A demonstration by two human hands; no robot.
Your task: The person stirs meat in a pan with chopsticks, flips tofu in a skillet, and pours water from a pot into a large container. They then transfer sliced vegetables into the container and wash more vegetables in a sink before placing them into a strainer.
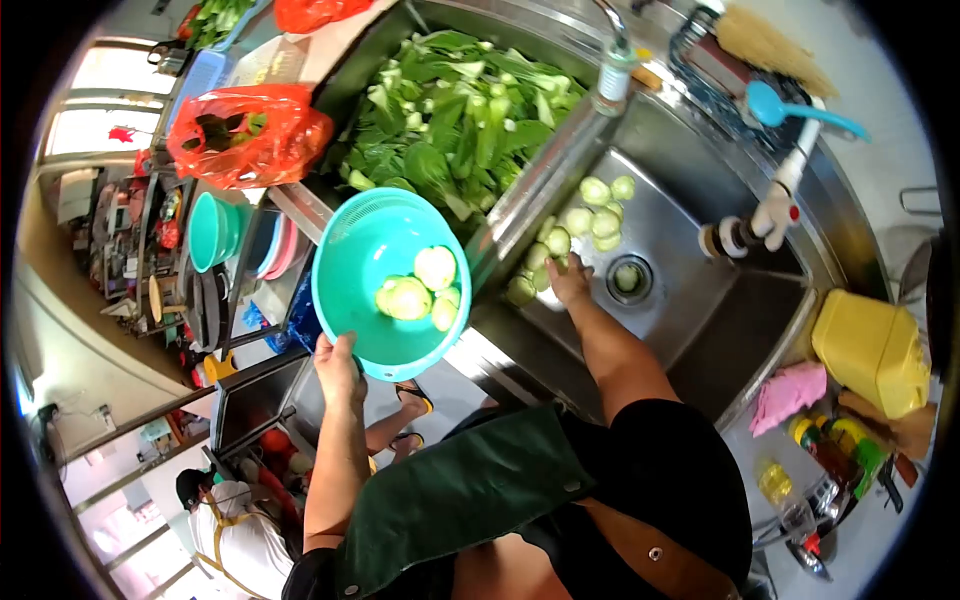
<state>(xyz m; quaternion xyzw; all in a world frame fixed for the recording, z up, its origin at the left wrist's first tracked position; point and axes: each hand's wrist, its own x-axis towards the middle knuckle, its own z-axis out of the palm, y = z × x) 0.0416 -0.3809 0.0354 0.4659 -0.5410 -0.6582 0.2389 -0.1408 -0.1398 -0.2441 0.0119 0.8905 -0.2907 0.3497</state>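
Observation:
My left hand (340, 370) grips the near rim of a turquoise plastic colander (350, 240), thumb over the edge. Several pale green, round vegetables (408, 298) lie inside it, toward its right side. Down in the right sink basin, my right hand (570, 282) has its fingers apart right at a loose row of the same round vegetables (557, 240). Its fingertips overlap the nearest ones in this view. One more pale green piece (627, 277) sits at the drain.
Leafy greens (450, 125) fill the left basin, beneath a faucet (613, 75). A red plastic bag (245, 135) stands left of it. A yellow jug (870, 352), pink cloth (788, 398) and bottles (835, 445) lie right. A person (240, 535) is at lower left.

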